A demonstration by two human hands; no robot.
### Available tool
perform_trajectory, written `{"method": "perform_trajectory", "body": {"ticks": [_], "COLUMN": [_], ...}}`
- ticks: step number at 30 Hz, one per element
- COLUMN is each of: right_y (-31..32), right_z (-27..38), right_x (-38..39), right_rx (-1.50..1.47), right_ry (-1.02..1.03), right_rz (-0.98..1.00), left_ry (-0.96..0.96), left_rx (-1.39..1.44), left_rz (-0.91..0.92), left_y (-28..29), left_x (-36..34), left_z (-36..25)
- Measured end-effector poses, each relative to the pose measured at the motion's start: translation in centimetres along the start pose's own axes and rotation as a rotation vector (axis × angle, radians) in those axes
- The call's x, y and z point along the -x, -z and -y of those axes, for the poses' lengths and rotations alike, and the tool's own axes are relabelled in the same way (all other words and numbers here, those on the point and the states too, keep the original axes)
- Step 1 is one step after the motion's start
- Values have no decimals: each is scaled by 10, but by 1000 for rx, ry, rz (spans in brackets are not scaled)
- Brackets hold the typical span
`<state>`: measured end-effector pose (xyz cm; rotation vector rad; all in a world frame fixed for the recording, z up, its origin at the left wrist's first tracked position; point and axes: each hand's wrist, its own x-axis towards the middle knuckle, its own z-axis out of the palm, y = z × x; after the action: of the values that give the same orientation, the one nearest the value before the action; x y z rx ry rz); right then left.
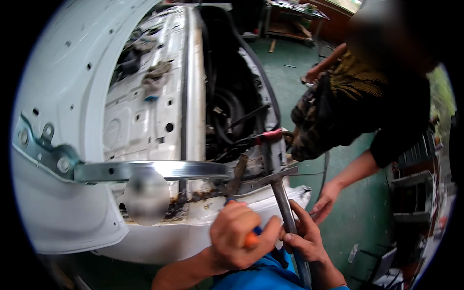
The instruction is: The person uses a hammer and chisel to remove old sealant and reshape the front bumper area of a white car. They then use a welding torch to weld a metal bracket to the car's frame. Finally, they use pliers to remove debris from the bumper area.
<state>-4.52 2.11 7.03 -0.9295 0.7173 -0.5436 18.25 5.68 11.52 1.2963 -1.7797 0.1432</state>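
Observation:
My left hand [237, 234] is closed around the orange-and-blue handle of a flat scraper [237, 179]. The scraper's brownish blade points up and away, over the worn seam of the white car body [193, 212]. Close beside it, my right hand [304, 237] grips the shaft of a hammer [282, 203]. The hammer's long, thin head lies crosswise at the far end, near the edge of the body opening. A shiny metal hinge arm [154, 170] reaches in from the left and ends just beyond my left hand.
A co-worker [362, 92] stands at the right, one hand [328, 198] lowered near my right hand. Gloves [155, 79] lie on the white panel. A red-handled tool [270, 136] lies at the opening's edge. A cable crosses the green floor [285, 63]; a bench [295, 12] stands behind.

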Motion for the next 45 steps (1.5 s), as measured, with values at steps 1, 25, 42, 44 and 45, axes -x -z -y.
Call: {"method": "perform_trajectory", "body": {"ticks": [1, 25, 42, 44, 45], "right_y": [3, 250, 246, 236, 229], "right_z": [7, 83, 93, 84, 81], "right_x": [4, 22, -60, -82, -98], "right_rx": [-13, -106, 400, 399, 434], "right_ry": [42, -154, -366, -366, -371], "right_rz": [-16, 240, 248, 339, 406], "left_ry": [0, 842, 1146, 1153, 1158], "left_rx": [-15, 200, 434, 485, 480], "left_rz": [-5, -533, -502, -477, -473], "left_y": [4, -88, -161, -165, -165], "left_x": [2, -17, 20, 24, 26], "left_z": [-1, -153, -137, -124, -119]}}
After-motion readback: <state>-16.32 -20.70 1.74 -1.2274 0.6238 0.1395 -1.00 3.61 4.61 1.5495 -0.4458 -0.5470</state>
